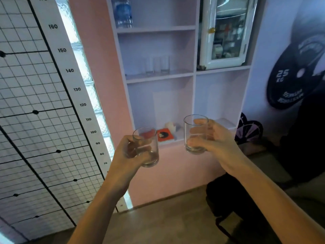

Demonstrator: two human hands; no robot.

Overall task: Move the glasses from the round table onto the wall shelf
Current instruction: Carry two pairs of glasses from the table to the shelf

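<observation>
Left hand (131,152) is closed around a clear glass (146,147), fingers wrapped about its lower half, glass upright and raised in the air. Right hand (211,138) grips a second clear glass (195,134) the same way, held slightly higher. Both glasses are in front of the wall shelf (159,78). On the middle-left shelf board stands a row of clear glasses (158,65). A water bottle (123,13) occupies the compartment above.

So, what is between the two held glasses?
In the head view, no object sits between the left glass and right glass; behind the gap, a red book lies on the shelf.
</observation>
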